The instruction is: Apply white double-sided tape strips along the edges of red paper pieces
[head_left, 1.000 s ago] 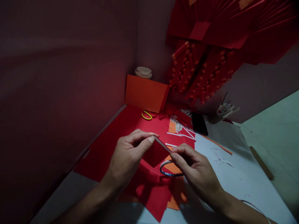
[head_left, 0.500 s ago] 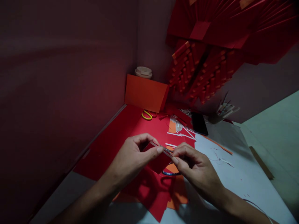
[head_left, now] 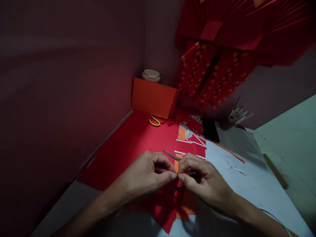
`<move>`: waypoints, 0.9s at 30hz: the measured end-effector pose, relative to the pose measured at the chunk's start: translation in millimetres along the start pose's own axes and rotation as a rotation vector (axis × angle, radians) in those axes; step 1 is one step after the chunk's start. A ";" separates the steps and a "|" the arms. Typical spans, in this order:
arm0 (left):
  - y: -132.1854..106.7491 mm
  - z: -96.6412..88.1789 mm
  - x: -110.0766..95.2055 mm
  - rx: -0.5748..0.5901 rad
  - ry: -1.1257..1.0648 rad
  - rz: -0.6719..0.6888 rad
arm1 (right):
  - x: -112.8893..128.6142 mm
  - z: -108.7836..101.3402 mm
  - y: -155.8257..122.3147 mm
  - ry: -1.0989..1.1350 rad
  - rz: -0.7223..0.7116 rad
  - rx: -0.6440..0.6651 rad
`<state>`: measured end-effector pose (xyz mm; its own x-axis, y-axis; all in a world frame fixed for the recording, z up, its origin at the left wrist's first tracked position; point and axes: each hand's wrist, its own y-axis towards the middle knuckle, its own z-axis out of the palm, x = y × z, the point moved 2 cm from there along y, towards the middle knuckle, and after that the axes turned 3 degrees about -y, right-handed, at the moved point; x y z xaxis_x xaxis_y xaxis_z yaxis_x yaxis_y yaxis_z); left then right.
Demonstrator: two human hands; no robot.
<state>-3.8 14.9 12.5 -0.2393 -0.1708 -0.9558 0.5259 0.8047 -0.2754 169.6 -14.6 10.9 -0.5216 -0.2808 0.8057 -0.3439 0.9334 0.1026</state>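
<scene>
My left hand [head_left: 145, 174] is closed, thumb against fingers, on a piece of red paper whose thin edge [head_left: 161, 169] shows between them. Fingertips of my right hand [head_left: 199, 172] meet the left ones, pinching at the same spot. A slim pointed metal blade of scissors [head_left: 171, 155] sticks out from my right hand toward the upper left, apart from the paper. The rest of the scissors is mostly hidden by that hand. Below the hands lie red paper sheets [head_left: 164, 219] and orange paper [head_left: 187, 210].
Yellow-handled scissors [head_left: 154, 121] rest before a folded orange card [head_left: 153, 98], with a lidded cup [head_left: 151, 75] behind. A black phone [head_left: 210, 130] and a pen holder [head_left: 228, 123] stand right of paper scraps [head_left: 191, 141]. Red paper rolls [head_left: 195, 69] hang on the wall.
Both hands have drawn together, and their fingertips now meet. The scissors have come away from the paper edge, with the blade tip now pointing up-left above the fingers.
</scene>
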 end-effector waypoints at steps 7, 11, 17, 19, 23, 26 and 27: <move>-1.0 -1.4 -6.2 -0.034 -0.116 -0.004 | -1.3 -3.6 -0.3 0.013 0.046 -0.018; -0.7 -6.9 -6.9 -0.120 -0.134 0.004 | -4.1 -5.5 -1.2 0.111 0.131 -0.046; 5.5 -10.7 4.1 -0.159 -0.270 0.090 | -4.8 -7.7 -0.2 0.137 0.069 -0.149; 6.7 -9.8 6.9 -0.133 -0.356 0.070 | -6.0 -7.8 -0.1 0.162 0.048 -0.184; 7.0 -8.4 8.7 -0.095 -0.421 0.023 | -8.7 -6.9 -0.6 0.210 0.019 -0.237; 6.8 -8.0 8.8 -0.079 -0.442 -0.007 | -9.6 -6.1 -0.9 0.231 -0.004 -0.256; 6.6 -7.9 8.8 -0.075 -0.450 -0.014 | -9.9 -6.3 -0.7 0.228 -0.011 -0.257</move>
<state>-8.9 23.2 3.1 0.1406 -0.3988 -0.9062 0.4607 0.8365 -0.2967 179.9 -11.1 6.4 -0.3207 -0.2613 0.9104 -0.1257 0.9644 0.2325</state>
